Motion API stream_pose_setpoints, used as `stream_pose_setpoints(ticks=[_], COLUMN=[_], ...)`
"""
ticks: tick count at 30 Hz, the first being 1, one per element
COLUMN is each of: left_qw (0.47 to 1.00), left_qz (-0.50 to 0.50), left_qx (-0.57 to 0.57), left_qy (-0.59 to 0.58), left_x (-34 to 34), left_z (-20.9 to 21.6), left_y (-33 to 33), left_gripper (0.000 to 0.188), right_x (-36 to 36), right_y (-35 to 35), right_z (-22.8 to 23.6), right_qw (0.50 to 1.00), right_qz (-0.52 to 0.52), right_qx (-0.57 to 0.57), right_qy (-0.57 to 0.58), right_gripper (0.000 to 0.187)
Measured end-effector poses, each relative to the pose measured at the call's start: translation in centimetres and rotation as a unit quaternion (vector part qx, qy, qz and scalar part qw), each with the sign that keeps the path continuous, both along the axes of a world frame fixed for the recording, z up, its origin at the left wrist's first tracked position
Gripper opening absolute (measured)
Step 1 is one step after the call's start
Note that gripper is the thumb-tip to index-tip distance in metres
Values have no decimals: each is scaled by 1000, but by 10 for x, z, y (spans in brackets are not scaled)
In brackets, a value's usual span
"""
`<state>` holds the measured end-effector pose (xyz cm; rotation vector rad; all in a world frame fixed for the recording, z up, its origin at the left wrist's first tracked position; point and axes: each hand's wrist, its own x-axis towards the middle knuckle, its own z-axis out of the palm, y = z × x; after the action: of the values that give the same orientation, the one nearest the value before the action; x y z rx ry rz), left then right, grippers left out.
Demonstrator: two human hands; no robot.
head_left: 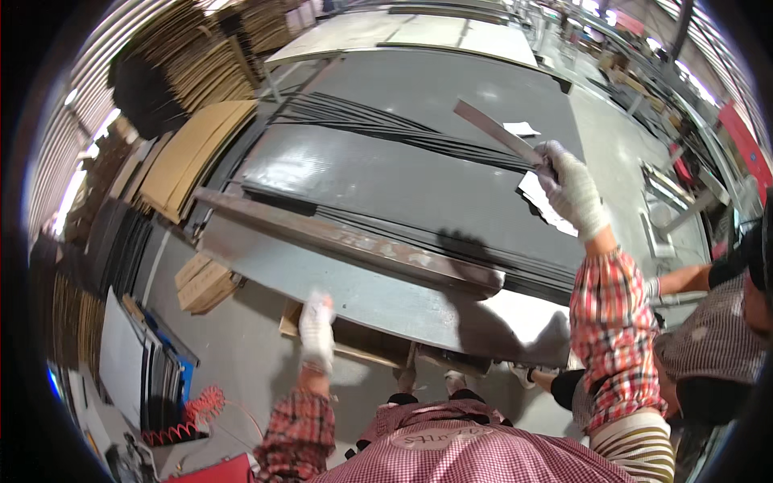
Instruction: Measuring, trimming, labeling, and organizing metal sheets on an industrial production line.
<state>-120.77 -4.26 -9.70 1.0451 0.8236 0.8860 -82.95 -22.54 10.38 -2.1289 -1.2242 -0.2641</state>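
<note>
My right hand (573, 191), in a white glove, is raised over the right side of the stacked dark grey sheets (346, 165). Its fingers close round one end of a flat metal strip (495, 129), which points up and to the left. My left hand (316, 328), also gloved, is at the front edge of a long grey bench top (386, 302). Its fingers are smeared, and whether they grip the edge is unclear. A long rusty metal bar (346, 239) lies along the bench between my left hand and the sheets.
White papers (546, 203) lie on the sheets beside my right hand. Another person (708, 338) stands close on my right. Cardboard stacks (197, 157) stand at the left, with a wooden block (205, 283) on the floor. A red coiled hose (205, 402) lies lower left.
</note>
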Motion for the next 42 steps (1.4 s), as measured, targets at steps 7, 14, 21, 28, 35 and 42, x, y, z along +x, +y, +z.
stream_pose_setpoints(ticks=[7, 14, 21, 28, 35, 42], left_qw=[975, 961, 950, 956, 944, 939], left_qz=[30, 139, 151, 149, 148, 171], left_qx=[-31, -18, -5, -19, -31, -36], left_qy=[218, 239, 271, 254, 293, 295], left_x=[70, 101, 117, 114, 114, 116], left_z=[-21, -20, -15, -18, -6, -7], left_y=[173, 210, 205, 211, 200, 198], left_gripper=[105, 105, 94, 95, 94, 97], right_x=[-189, -271, -277, -264, -255, -261], right_y=[-88, -174, -207, -201, -193, -196], right_z=[-50, -148, -168, -167, -161, -172], right_qw=[897, 852, 831, 838, 849, 848], right_qz=[53, -105, -203, -184, -166, -160], right_qx=[-24, -188, -184, -216, -232, -236], right_qy=[439, 476, 483, 465, 446, 447], right_gripper=[42, 46, 48, 46, 44, 46])
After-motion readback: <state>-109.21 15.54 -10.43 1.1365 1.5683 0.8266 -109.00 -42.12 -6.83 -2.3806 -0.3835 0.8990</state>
